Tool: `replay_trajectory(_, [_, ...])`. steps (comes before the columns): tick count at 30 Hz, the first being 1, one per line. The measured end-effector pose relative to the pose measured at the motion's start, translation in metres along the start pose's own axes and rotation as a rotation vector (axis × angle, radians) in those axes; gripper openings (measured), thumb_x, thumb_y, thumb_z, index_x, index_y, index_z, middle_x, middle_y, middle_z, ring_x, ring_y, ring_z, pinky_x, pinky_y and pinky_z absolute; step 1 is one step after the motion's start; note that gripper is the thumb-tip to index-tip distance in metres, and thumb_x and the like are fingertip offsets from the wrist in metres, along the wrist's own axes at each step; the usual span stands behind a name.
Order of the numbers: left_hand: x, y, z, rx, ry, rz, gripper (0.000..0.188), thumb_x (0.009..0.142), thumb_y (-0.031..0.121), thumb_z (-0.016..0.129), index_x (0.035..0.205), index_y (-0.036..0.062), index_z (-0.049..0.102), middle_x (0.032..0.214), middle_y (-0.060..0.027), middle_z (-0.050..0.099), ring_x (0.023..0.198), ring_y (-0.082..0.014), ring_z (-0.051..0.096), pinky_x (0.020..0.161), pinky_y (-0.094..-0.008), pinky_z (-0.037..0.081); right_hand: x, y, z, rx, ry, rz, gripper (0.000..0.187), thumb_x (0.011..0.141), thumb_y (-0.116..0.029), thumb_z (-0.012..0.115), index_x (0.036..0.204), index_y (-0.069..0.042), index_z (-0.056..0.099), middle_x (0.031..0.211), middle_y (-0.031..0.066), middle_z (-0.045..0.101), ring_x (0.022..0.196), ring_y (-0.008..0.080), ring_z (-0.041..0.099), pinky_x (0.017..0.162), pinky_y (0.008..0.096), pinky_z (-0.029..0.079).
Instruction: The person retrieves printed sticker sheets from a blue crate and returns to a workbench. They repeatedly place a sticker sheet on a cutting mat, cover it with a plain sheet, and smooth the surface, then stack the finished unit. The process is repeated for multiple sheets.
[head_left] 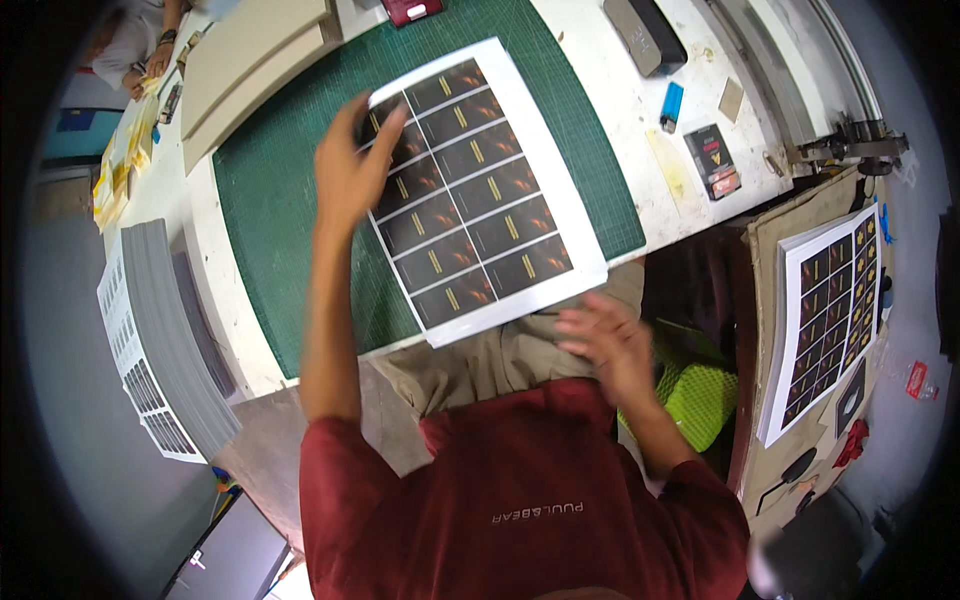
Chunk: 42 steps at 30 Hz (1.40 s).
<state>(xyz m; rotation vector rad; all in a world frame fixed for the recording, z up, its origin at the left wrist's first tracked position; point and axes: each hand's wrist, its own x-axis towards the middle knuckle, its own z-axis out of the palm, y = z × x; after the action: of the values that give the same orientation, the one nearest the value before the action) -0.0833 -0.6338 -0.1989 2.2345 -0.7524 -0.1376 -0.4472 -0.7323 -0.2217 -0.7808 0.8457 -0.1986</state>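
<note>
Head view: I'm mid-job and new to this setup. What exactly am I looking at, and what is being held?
There is no machine: these are a person's bare hands, seen from above by a wide fisheye camera worn on the head, so straight edges bend. A white paper sheet with two columns of dark printed rectangles is over a green gridded cutting mat on a white worktable. The left hand is at the sheet's left edge; blur hides whether it grips. The right hand, by the near edge, appears to hold nothing. A blue plastic lighter lies to the right.
</note>
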Motion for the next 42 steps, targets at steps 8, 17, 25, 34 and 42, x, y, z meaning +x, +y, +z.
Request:
replay_trajectory(8, [0.087, -0.006, 0.048, 0.467, -0.160, 0.217, 0.061, 0.093, 0.057, 0.055, 0.104, -0.0004, 0.071, 0.096, -0.0230, 0.065, 0.093, -0.0395, 0.064, 0.084, -0.0448, 0.049, 0.002, 0.024, 0.084, 0.514, -0.101, 0.152, 0.070, 0.092, -0.001, 0.055, 0.151, 0.001, 0.018, 0.147, 0.0169, 0.041, 0.140, 0.0237, 0.037, 0.116, 0.0399, 0.029])
replay_trajectory(17, [0.074, 0.000, 0.049, 0.462, -0.131, 0.214, 0.069, 0.090, 0.063, 0.055, 0.093, -0.0030, 0.072, 0.092, -0.0198, 0.066, 0.089, -0.0387, 0.065, 0.081, -0.0468, 0.051, 0.007, 0.015, 0.095, 0.449, -0.082, 0.233, 0.049, 0.093, -0.005, 0.058, 0.139, -0.001, 0.040, 0.129, 0.0066, 0.053, 0.122, 0.0146, 0.049, 0.109, 0.0341, 0.035])
replay_trajectory(25, [0.068, -0.003, 0.042, 0.366, 0.002, 0.313, 0.068, 0.090, 0.052, 0.064, 0.135, 0.0013, 0.056, 0.126, -0.0234, 0.061, 0.112, -0.0366, 0.062, 0.095, -0.0445, 0.048, -0.011, 0.022, 0.071, 0.256, 0.050, 0.087, 0.054, 0.091, -0.005, 0.063, 0.139, 0.003, 0.039, 0.136, 0.0155, 0.052, 0.121, 0.0186, 0.053, 0.101, 0.0314, 0.042])
replay_trajectory(34, [-0.041, -0.068, -0.027, 0.340, 0.109, 0.246, 0.059, 0.099, 0.034, 0.057, 0.142, -0.0055, 0.044, 0.145, -0.0256, 0.045, 0.136, -0.0399, 0.042, 0.113, -0.0453, 0.033, -0.134, -0.174, -0.217, -1.200, 1.741, -0.610, 0.050, 0.086, -0.040, 0.074, 0.107, 0.005, 0.067, 0.076, 0.0128, 0.067, 0.073, 0.0213, 0.067, 0.071, 0.0335, 0.053])
replay_trajectory(42, [-0.140, -0.083, -0.029, 0.468, 0.036, -0.067, 0.061, 0.103, 0.041, 0.046, 0.142, -0.0063, 0.043, 0.145, -0.0274, 0.044, 0.135, -0.0412, 0.042, 0.110, -0.0482, 0.036, -0.161, -0.204, -0.437, -0.890, 1.598, -0.052, 0.098, 0.067, -0.080, 0.067, 0.086, 0.016, 0.069, 0.088, 0.0269, 0.070, 0.090, 0.0334, 0.070, 0.084, 0.0407, 0.052])
